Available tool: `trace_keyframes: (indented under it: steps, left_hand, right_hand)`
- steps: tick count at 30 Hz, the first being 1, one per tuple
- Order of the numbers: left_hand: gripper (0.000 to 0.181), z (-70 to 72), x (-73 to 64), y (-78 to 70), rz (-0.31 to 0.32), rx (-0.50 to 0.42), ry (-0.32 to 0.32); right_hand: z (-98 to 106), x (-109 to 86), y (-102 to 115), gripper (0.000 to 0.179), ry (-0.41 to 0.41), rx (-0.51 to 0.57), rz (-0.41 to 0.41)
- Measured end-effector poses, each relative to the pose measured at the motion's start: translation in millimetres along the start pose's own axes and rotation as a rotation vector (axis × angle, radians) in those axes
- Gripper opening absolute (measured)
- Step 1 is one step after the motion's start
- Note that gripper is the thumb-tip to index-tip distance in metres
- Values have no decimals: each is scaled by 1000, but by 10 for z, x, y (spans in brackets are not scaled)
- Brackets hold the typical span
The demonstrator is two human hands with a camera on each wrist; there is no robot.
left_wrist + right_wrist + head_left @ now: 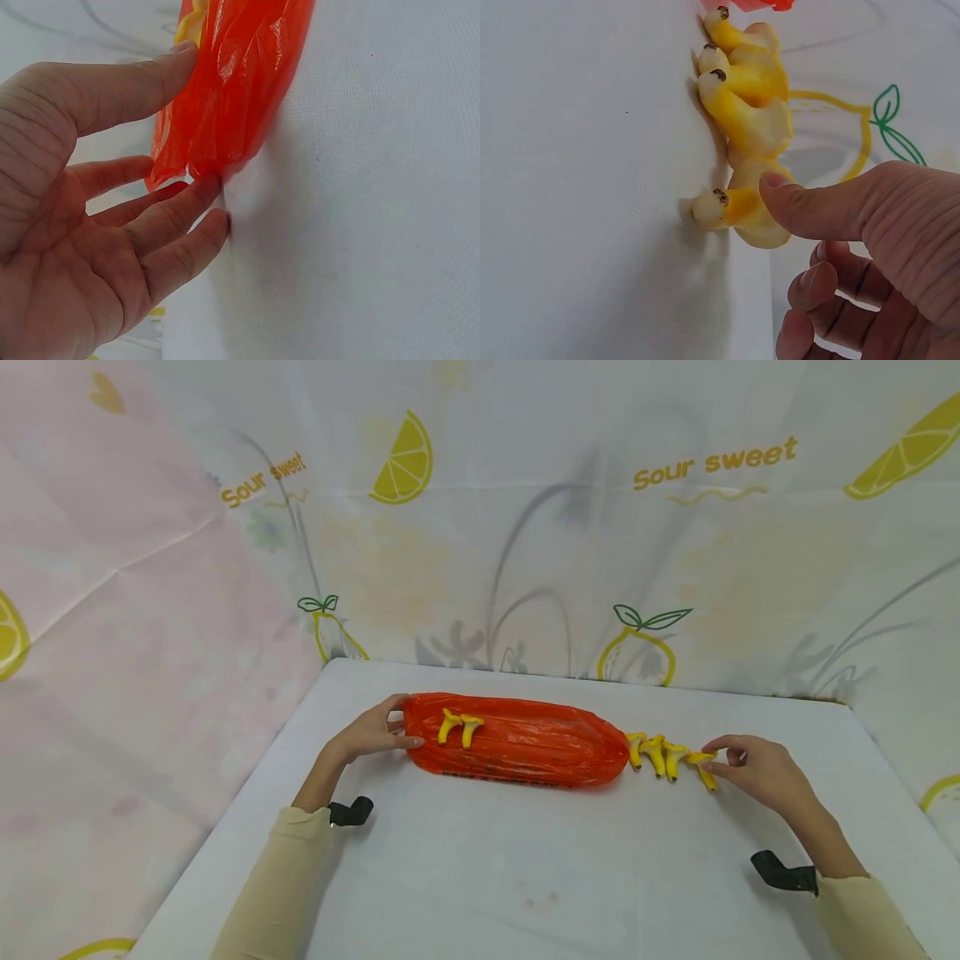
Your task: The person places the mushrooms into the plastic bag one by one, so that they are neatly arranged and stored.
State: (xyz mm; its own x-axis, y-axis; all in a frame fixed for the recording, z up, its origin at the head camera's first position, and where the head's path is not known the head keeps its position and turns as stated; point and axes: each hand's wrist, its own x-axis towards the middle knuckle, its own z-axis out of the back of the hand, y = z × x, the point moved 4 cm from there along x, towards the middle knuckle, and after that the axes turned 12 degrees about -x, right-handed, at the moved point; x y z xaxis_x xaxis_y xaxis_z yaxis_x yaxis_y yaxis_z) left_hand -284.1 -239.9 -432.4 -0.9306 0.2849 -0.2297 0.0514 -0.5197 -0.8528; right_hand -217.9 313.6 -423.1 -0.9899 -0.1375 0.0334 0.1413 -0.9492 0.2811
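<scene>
A red plastic bag (pixel 525 739) lies lengthwise on the white table, with two yellow mushrooms, one a chanterelle shape (pixel 470 729), on it near its left end. My left hand (pixel 377 729) is at that end, thumb by the front and fingers by the back edge. In the left wrist view the thumb (pixel 161 75) and spread, slightly bent fingertips touch the crinkled plastic. Right of the bag several more yellow mushrooms (pixel 655 755) form a row. At its outer end my right hand (pixel 765 771) pinches a mushroom (pixel 739 206), thumb on its cap; the index fingertip is hidden in the right wrist view.
The white table (pixel 525 877) ends at the back against a curtain (pixel 525 527) printed with lemons and lettering. Black wrist mounts (pixel 780 870) stick out from both sleeves. Dark lettering runs along the bag's front edge.
</scene>
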Motion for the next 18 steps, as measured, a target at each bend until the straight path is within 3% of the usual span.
trace_keyframes:
  steps: [7, 18]
  left_hand:
    - [87, 4, -7, 9, -6, -7, 11]
    - [88, 8, -13, -20, -3, -20, 22]
  right_hand:
    - [8, -17, -47, 22, -23, -38, 13]
    - [105, -59, -39, 20, -45, -7, 13]
